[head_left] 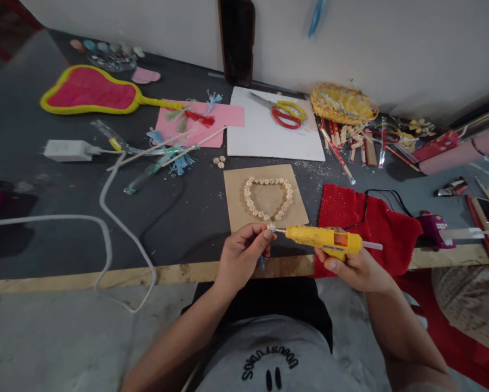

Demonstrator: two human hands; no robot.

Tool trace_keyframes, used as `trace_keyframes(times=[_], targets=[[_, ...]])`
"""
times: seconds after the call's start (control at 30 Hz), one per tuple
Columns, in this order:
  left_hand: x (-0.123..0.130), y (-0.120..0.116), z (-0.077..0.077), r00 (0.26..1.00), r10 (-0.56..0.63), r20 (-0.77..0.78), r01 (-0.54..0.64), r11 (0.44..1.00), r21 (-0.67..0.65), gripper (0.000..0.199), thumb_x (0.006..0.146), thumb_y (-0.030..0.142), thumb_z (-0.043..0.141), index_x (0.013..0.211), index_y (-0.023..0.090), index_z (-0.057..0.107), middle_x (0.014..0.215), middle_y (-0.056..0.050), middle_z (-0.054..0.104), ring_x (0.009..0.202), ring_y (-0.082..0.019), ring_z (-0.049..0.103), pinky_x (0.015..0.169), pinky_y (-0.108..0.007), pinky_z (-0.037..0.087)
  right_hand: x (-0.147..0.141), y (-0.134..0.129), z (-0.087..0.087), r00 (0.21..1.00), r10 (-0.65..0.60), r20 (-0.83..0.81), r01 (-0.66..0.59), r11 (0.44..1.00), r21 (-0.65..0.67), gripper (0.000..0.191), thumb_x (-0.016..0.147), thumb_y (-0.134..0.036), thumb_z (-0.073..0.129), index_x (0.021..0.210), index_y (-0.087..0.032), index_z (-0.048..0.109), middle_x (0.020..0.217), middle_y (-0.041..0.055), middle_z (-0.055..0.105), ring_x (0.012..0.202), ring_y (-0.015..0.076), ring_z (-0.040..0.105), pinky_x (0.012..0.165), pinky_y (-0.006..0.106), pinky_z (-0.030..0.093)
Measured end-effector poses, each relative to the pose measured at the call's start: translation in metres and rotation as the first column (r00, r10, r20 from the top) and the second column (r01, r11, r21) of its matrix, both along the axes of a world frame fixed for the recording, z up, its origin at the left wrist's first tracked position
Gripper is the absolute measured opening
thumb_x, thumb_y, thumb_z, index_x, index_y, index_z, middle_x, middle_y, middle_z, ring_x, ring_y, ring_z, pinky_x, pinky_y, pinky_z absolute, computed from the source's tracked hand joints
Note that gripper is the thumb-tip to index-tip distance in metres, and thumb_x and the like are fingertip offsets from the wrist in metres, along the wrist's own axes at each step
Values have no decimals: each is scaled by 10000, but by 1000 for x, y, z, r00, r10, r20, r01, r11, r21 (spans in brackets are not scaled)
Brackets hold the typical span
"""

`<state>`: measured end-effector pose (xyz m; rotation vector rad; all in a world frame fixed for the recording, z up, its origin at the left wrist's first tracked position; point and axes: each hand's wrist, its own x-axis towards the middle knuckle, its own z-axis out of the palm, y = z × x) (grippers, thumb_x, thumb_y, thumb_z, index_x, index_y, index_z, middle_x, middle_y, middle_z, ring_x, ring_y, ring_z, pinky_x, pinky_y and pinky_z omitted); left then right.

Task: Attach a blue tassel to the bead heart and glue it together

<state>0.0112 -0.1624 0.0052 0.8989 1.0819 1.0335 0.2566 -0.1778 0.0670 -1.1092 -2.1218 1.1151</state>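
My right hand (353, 267) grips a yellow glue gun (324, 238) by its handle, and a clear glue stick (372, 245) pokes from its back end. The nozzle points left and meets a small pale flower-shaped piece (270, 226) pinched between the thumb and fingers of my left hand (246, 250). Just beyond my hands lies a square of brown cardboard (234, 188) with similar pale pieces set on it in a heart-shaped outline (287, 202). A blue tassel-like bit (262, 263) hangs below my left fingers; whether they hold it I cannot tell.
Scissors (283, 113) rest on a white board (252, 142). A yellow basket (344, 103) stands at the back right, and a red cloth (367, 223) lies under the glue gun. A pink-and-yellow paddle shape (95, 92) and a white cable (105, 212) occupy the left.
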Motion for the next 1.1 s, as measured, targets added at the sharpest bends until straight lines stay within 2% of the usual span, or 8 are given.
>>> trace_keyframes(times=[0.13,0.27,0.53,1.1], targets=[[1,1,2,1000,2,-5,-2,1000,-13,352,829,527,737,799,177,721,600,14,615,520,-86,532,494,-193,464,0,0,2,1000,-6,-16,5,999,-45,282,1025,-431,463,876,-215,567,731,8,580,640,140,529,579,262,488],[0,1,2,1000,-14,-11,14,1000,-15,339,843,515,728,804,179,721,563,25,603,495,-72,524,470,-170,421,-2,0,3,999,-8,-32,8,1000,-22,287,1023,-454,461,906,-220,578,759,17,587,671,150,541,597,269,498],[0,-1,3,1000,0,-25,0,1000,-6,323,835,500,733,807,179,723,604,14,627,521,-85,540,505,-193,463,-2,0,3,1000,6,1,-6,999,-39,288,1032,-435,446,888,-216,567,765,20,586,683,153,540,610,271,500],[-1,0,5,999,13,-43,-14,1000,-14,295,830,469,739,790,178,715,559,29,606,500,-70,527,495,-171,421,-2,0,-1,997,-17,76,-4,966,259,233,1027,-376,488,921,-215,620,780,43,620,802,192,614,702,310,557]])
